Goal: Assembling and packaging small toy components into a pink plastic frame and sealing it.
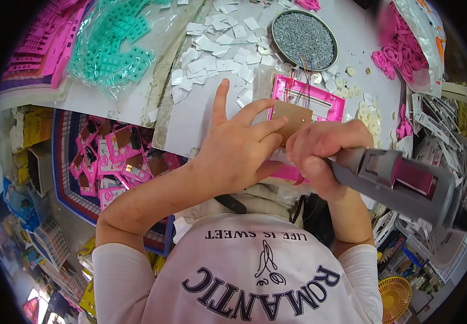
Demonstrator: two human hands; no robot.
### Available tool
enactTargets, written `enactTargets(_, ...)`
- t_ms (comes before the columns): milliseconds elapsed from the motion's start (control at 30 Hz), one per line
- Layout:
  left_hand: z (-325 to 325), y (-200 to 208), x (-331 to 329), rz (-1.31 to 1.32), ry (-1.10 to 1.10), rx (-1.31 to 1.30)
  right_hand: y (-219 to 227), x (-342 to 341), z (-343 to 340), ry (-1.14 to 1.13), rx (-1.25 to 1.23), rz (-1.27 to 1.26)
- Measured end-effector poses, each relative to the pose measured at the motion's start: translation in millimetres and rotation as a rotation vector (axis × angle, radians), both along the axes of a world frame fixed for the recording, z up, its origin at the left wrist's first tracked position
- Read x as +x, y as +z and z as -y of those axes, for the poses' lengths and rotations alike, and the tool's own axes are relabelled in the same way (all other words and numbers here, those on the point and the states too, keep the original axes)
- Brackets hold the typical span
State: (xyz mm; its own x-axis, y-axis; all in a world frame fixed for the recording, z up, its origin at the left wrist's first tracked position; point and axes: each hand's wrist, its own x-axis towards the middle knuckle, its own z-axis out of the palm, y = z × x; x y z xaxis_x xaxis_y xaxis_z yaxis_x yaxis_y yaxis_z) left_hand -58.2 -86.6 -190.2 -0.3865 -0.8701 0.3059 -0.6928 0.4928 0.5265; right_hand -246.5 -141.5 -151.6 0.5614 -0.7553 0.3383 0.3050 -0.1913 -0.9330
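Note:
In front of me on the white worktable lies a pink plastic casing (337, 110) with a brown circuit board (298, 114) over its near part. Thin red and blue wires (306, 63) rise from behind the board. My left hand (239, 146) holds the casing steady, some fingers on the board and the thumb by the near pink edge; one finger sticks up. Wrapped in my right hand (325, 154) is a grey electric screwdriver (401, 186), its body slanting to the lower right. The fingers hide its tip, close over the board.
Beyond the casing stands a round metal tray (320, 69) of small screws. White paper pieces (212, 62) lie left of it, off-white rings (371, 119) right. Bagged teal parts (117, 43) are far left, pink parts (406, 59) far right. A blue-rimmed crate (74, 204) holds several pink assemblies.

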Motion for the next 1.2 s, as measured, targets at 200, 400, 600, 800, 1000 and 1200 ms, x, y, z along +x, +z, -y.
enactTargets(200,-30,15,-24,-0.093,-0.11,0.156,10,-14,25,0.041,0.02,0.256)
enactTargets(400,-17,3,-23,-0.108,-0.167,0.199,22,-52,3,-0.42,0.064,-0.383)
enactTargets(600,9,7,-15,-0.44,-0.077,0.378,-10,-48,6,-0.021,0.03,-0.652)
enactTargets(800,10,12,-23,-1.023,0.151,0.894,-8,-36,17,0.005,-0.172,-0.596)
enactTargets(1000,5,2,-11,-0.663,0.089,0.648,-18,-39,3,-0.153,-0.034,-0.601)
enactTargets(1200,10,-1,-17,-0.427,0.012,0.267,-15,-38,-6,-0.169,0.393,-0.53)
